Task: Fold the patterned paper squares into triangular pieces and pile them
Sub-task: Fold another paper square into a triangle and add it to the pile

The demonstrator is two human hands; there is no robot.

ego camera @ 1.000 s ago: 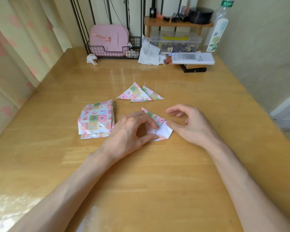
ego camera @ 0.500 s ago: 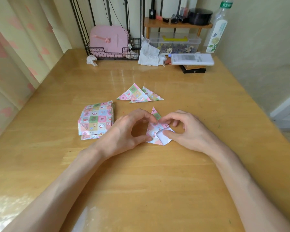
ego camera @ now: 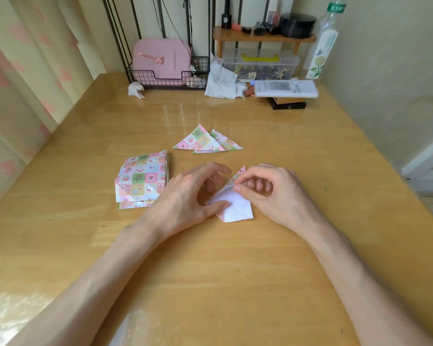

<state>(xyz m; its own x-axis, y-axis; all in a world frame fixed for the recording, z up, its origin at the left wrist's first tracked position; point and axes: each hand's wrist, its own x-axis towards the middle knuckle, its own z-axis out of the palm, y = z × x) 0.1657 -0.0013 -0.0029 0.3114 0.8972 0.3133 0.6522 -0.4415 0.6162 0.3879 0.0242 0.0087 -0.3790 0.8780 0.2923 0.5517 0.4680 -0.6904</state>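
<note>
Head view shows your right grip (ego camera: 273, 193) pinching the upper edge of the half-folded paper square (ego camera: 238, 209), patterned outside and white inside, between thumb and forefinger. Your left grip (ego camera: 185, 196) is spread, with its thumb pressed flat on the white face and its fingers arched above.

The sheet lies on the glossy wooden surface (ego camera: 235, 270) between your hands. It sits just right of the stack of unfolded patterned paper squares (ego camera: 141, 181) and on the near side of the pile of finished patterned triangles (ego camera: 205, 142).

The main risk is a crooked crease. Only one thumb anchors the sheet on a slick top, so a pull from the pinching side could make it pivot and the corners would miss each other. Your own fingers hide the far corner, so you may not see the mismatch before you press. Thin paper also takes a false crease easily if you pinch it away from the intended line. Your left wrist lies near the stack, so a sideways sweep could fan it out.
</note>
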